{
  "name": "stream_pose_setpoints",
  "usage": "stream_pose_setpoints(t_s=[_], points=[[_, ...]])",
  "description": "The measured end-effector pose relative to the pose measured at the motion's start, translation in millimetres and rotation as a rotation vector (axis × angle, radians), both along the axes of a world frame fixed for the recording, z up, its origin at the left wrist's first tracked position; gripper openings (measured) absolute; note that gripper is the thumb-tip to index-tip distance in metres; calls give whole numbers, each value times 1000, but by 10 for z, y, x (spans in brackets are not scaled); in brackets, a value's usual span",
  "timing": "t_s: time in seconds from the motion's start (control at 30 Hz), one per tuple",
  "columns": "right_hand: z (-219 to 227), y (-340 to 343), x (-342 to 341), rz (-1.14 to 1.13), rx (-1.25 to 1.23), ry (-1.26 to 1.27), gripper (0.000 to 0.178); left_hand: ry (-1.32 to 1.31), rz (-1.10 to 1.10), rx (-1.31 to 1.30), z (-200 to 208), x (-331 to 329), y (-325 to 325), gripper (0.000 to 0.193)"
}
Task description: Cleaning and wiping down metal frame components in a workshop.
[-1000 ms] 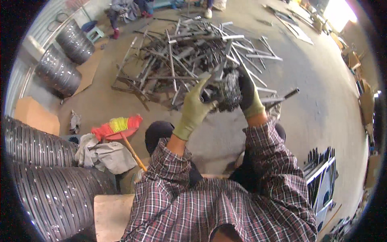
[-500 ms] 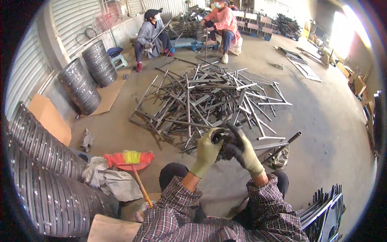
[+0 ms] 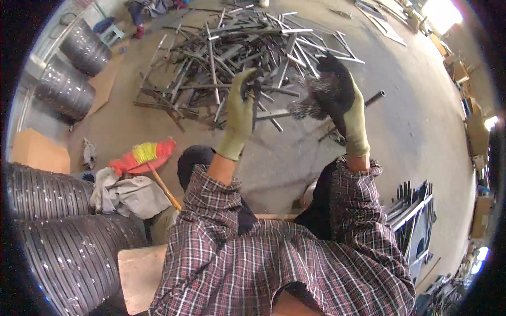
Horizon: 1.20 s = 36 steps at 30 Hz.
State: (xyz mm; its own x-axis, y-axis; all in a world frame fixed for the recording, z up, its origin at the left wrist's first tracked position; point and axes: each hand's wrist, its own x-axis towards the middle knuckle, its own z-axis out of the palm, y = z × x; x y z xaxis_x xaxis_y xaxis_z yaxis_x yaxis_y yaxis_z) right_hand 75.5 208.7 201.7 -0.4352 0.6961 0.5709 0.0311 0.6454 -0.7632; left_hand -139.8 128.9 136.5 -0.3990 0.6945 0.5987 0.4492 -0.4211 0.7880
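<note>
Wire tangle (image 3: pixel 311 99), blurred, sits in the right hand (image 3: pixel 340 89), pinched by gloved fingers, between the person and the bar pile (image 3: pixel 237 50). Apart from it, the left hand (image 3: pixel 242 108) curls its fingers; whether they grip anything, I cannot tell. A broom (image 3: pixel 143 156) is farther left.

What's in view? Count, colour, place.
Wiry tangle: one, dark grey, right of centre
Metal pile: one, grey, floor ahead
Ribbed stacks: four, black, left side
Broom: one, red and yellow, left
Cloth: one, grey, beside broom
Stool: one, teal, far left
Cardboard: two, tan, left
Board: one, tan, lower left
Frame stack: one, dark, lower right
Wall clutter: uncountable, mixed, right edge
Other person: at least one, dark trousers, top edge
Sleeves: two, plaid, bottom
Left hand: one, green and black glove, centre
Right hand: one, same glove, holding wiry tangle
</note>
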Motion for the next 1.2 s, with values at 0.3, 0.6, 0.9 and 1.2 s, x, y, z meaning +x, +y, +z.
stream_pose_setpoints(t_s=[0.3,0.6,0.9,1.2], points=[[-859,-190,-819,171,586,-684,26,119,70,-26,-163,157,-33,42],[-1114,392,-282,152,478,-996,10,-21,-30,-95,-29,155,-23,35],[-1064,355,-241,90,347,-1026,41,-210,-103,-108,-28,191,-11,29],[-1087,1170,706,-153,351,-1230,31,-192,-194,-177,94,267,19,27]])
